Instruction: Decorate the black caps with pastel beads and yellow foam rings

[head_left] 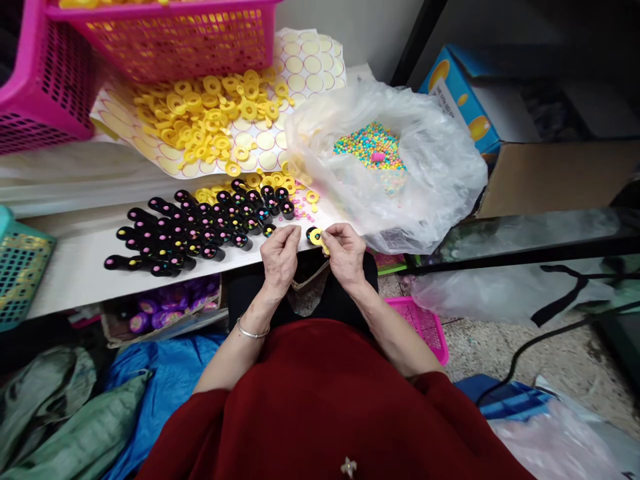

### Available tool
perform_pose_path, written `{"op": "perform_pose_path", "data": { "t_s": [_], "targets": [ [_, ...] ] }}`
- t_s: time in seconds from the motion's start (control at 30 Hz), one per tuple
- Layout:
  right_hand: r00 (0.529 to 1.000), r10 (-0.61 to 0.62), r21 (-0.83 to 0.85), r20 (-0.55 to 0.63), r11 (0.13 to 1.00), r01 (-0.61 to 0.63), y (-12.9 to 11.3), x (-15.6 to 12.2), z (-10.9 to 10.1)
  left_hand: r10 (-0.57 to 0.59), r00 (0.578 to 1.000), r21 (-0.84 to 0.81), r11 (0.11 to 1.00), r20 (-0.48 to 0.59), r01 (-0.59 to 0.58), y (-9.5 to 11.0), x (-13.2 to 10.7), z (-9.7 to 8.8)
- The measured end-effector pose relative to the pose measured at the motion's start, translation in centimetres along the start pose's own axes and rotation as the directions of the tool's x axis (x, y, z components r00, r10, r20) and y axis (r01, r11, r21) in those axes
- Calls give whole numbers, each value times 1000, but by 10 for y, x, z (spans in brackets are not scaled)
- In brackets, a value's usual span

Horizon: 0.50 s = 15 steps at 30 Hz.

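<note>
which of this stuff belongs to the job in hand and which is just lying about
Seems part of the job:
yellow ring in the right hand
black tubes
ring pile
beads in the plastic bag

Seems just lying about:
blue sheet
green cloth
floor basket

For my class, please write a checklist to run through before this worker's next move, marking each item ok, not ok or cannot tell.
1. Yellow ring gripped by the right hand: ok, at the fingertips.
2. Left hand holding something: cannot tell; its fingertips are bunched together.
3. Black tubes grouped on the white table: ok, mostly left of the hands.
4. Coloured beads accessible: ok, the plastic bag is open above them.
5. Table free of loose pink pieces: not ok, several lie scattered.
</note>
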State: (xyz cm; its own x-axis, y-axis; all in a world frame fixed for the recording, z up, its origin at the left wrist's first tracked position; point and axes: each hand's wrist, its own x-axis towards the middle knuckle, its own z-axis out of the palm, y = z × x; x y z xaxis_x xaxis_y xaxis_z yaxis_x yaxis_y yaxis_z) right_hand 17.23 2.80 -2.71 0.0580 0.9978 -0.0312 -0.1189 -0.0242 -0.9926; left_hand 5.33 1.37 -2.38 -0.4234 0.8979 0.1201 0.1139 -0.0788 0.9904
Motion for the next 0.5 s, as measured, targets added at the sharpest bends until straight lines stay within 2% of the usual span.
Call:
{"op": "perform_pose_path", "data": {
  "t_s": [0.07, 0.13, 0.2, 0.27, 0.33, 0.43, 0.5],
  "targets": [
    [997, -17, -8, 80, 1000, 18, -6, -7, -2, -133, 986, -79, 987, 98, 141, 9, -7, -5],
    [986, -50, -66, 162, 996, 61, -10, -15, -6, -257, 946, -129, 950, 197, 285, 15, -14, -9],
    [959, -118, -181, 259, 969, 168, -12, -23, -11, -333, 916, -146, 917, 225, 370, 17, -20, -12],
    [905, -193, -319, 378, 891, 324, -13, -29, -16, -379, 903, -158, 898, 201, 412, 15, -24, -13],
    [856, -234, -455, 461, 766, 454, -12, -34, -19, -408, 898, -175, 884, 165, 433, 12, -27, -11],
    [842, -263, -608, 470, 596, 525, -13, -35, -20, -421, 897, -201, 875, 134, 440, 12, -28, -4],
    [840, -275, -649, 467, 538, 537, -15, -30, -19, -402, 907, -217, 881, 121, 420, 13, -26, 0]
  ]
}}
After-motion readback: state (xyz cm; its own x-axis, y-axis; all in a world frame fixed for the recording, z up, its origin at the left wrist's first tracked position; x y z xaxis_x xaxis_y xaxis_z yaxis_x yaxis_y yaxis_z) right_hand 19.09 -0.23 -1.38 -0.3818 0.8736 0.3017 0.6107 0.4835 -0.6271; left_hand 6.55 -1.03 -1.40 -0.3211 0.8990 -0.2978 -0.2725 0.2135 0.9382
